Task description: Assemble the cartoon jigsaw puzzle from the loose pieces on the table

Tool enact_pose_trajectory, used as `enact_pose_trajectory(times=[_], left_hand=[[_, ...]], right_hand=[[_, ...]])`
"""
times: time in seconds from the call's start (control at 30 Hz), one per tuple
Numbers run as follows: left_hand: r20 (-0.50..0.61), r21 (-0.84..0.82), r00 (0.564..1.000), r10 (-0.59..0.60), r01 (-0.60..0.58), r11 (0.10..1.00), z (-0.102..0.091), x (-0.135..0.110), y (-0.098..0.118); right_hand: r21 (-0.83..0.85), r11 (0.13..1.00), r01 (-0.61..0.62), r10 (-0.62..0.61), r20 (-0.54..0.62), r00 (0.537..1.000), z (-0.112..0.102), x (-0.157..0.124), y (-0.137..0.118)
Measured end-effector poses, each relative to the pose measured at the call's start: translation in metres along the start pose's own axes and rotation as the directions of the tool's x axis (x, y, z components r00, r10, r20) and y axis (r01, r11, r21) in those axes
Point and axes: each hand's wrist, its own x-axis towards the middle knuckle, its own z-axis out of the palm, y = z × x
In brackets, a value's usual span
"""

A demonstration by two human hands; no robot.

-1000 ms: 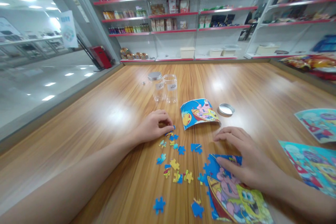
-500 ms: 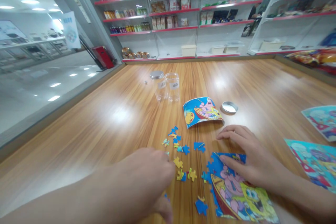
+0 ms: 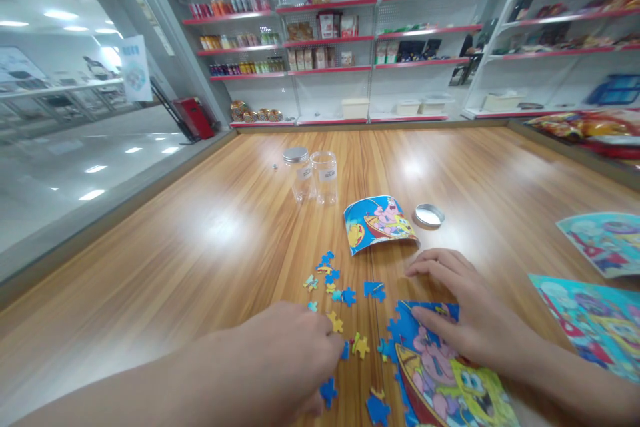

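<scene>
My right hand (image 3: 463, 300) lies with fingers spread over the upper right of a partly joined jigsaw puzzle (image 3: 433, 367), which shows a pink and a yellow cartoon figure in a boat. My left hand (image 3: 295, 350) is closed, its fingers curled down among loose pieces. At its fingertips a blue bit of a puzzle piece (image 3: 345, 349) peeks out; whether it is gripped is hidden. Nearby lie a yellow piece (image 3: 361, 345), a blue piece (image 3: 329, 391) and another blue piece (image 3: 378, 408). Farther off, a curved picture card (image 3: 381, 223) shows the same scene.
Two clear jars stand behind, one jar with a silver lid (image 3: 296, 155) and an uncovered jar (image 3: 325, 180). A loose lid (image 3: 429, 215) lies right of the card. Two turquoise picture sheets (image 3: 595, 320) are at the right. Stocked shelves (image 3: 327, 40) rise beyond the table.
My left hand has shifted slightly right and now covers most of a yellow-and-blue piece. A blue piece beneath it shows more. My right hand stays on the puzzle; the view has tilted up slightly.
</scene>
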Motion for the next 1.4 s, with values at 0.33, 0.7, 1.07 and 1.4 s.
enact_pose_trajectory(times=[0.33,0.7,1.07,1.4], left_hand=[[-0.400,0.050,0.913,0.086,-0.071,0.996,-0.025,0.060,-0.086],[-0.362,-0.069,0.926,0.104,-0.138,0.988,-0.023,0.062,-0.116],[-0.276,-0.222,0.961,0.007,-0.071,0.972,-0.026,0.062,-0.104],[-0.359,-0.359,0.932,-0.054,-0.084,0.929,0.006,0.073,-0.026]], right_hand=[[0.002,1.000,-0.012,0.012,-0.006,1.000,-0.002,-0.001,-0.003],[0.012,1.000,-0.012,0.012,-0.006,1.000,-0.001,0.000,-0.003],[0.023,1.000,-0.005,0.005,-0.013,1.000,0.001,0.000,-0.001],[0.065,0.998,-0.023,0.024,-0.012,1.000,0.002,0.000,-0.008]])
